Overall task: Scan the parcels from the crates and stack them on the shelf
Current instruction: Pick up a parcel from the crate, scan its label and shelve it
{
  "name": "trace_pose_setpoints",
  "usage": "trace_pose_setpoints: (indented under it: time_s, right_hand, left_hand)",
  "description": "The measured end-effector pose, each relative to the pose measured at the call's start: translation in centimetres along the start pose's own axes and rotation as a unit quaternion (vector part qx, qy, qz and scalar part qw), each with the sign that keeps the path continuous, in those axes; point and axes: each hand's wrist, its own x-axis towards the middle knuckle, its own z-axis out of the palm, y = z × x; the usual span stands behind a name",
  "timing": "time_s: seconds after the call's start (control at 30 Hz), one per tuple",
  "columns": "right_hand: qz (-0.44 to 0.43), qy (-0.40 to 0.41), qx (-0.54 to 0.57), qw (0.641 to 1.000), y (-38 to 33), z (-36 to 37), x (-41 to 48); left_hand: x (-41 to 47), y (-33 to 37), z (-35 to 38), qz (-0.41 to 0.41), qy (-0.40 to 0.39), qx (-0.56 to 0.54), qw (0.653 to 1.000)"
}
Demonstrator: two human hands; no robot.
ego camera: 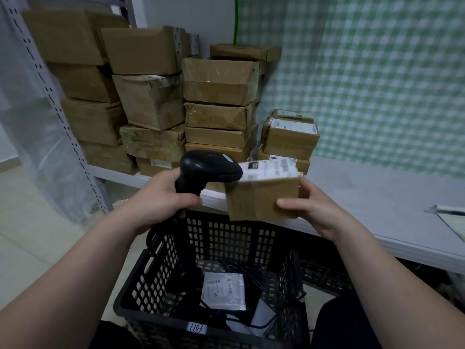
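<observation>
- Gripping a black scanner, the left hand curls round its handle, mid-frame.
- Right hand pinches a small box, above the black crate.

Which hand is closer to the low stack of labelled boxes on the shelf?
Right. The right hand, holding a box, is just in front of the stack; the left hand, gripping the scanner, is further left.

Black crate; brown parcel; green-checked curtain.

wall: painted plain white | cloth: green-and-white check, hung at right | floor: laid with pale tiles
</observation>
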Motion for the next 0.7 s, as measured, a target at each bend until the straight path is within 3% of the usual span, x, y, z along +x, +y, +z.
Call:
trace_pose_setpoints:
  time_s: [0.23,0.57,0.7]
  right_hand:
    - [-0.041,0.174,0.048,0.983,-1.4,-2.1,3.1]
    - [-0.013,0.218,-0.044,0.975,-1.4,-4.4,7.0]
    - [-0.008,0.291,-0.103,0.951,-0.8,-3.8,7.3]
  left_hand:
    - [1.2,-0.1,1.7,-0.042,0.016,-0.070,0.997]
    - [3.7,-1.1,3.1,-0.066,0.010,-0.077,0.995]
    - [4.4,-1.6,3.6,-0.079,0.002,-0.076,0.994]
